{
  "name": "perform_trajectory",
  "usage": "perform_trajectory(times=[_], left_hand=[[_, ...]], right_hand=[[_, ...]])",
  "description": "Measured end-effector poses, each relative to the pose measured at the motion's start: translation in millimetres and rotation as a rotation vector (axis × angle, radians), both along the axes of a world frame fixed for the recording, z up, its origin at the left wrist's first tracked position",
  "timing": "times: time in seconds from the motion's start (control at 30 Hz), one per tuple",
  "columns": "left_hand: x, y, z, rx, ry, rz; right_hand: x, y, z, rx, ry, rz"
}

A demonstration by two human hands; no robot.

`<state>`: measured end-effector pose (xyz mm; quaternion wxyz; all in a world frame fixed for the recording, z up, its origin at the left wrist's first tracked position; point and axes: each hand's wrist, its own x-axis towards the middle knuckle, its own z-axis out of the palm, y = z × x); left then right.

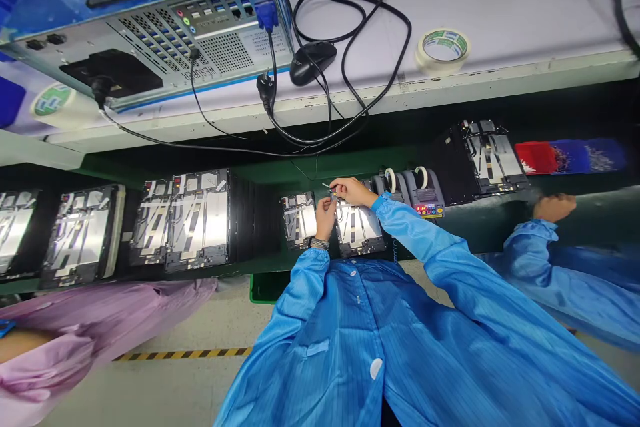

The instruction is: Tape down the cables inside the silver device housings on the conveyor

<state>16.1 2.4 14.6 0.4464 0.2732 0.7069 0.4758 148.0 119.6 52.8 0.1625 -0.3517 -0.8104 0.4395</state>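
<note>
My left hand (325, 219), with a band at the wrist, is closed in a pinch at a tiny part that is too small to name. My right hand (353, 191) meets it from the right, fingers pinched on a thin pale stick-like piece (327, 186) that juts out to the left. Both hands are over the upper edge of an opened device panel (357, 230) with silver plates and flat cables. Left of my left wrist lies a similar panel (299, 220).
Stacked panels (197, 220) stand to the left, another stack (493, 157) to the right. Two tape dispensers (425, 193) sit by my right forearm. Above are a computer case (225, 47), mouse (313, 61), cables and tape roll (443, 47). Co-workers' sleeves (535, 237) (100, 320) flank me.
</note>
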Motion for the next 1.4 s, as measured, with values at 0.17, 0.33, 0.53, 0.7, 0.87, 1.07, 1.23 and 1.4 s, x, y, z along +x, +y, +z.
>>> perform_trajectory(times=[0.17, 0.33, 0.53, 0.7, 0.87, 1.07, 1.23, 1.4], left_hand=[[-2, 5, -5.1, -0.036, -0.006, 0.023], [-2, 8, -12.1, -0.027, -0.005, 0.039], [-7, 12, -18.0, -0.022, -0.063, 0.04], [-10, 12, -18.5, 0.001, -0.024, 0.017], [-6, 9, -14.8, 0.093, 0.009, 0.056], [-2, 8, -6.6, 0.186, 0.118, 0.042], [-7, 8, -3.5, 0.186, 0.184, -0.061], [-11, 10, -2.4, 0.184, 0.249, -0.16]], right_hand=[[7, -8, -8.9, 0.032, -0.005, -0.084], [9, -18, -10.7, 0.079, -0.04, -0.116], [10, -26, 4.6, 0.147, -0.016, -0.126], [8, -55, 18.1, -0.408, 0.416, -0.411], [4, -101, 12.1, -1.1, 0.849, -0.562], [-2, -109, 4.3, -1.18, 0.944, -0.59], [-1, -103, -1.2, -1.185, 0.955, -0.556], [0, -102, -5.9, -1.211, 0.982, -0.546]])
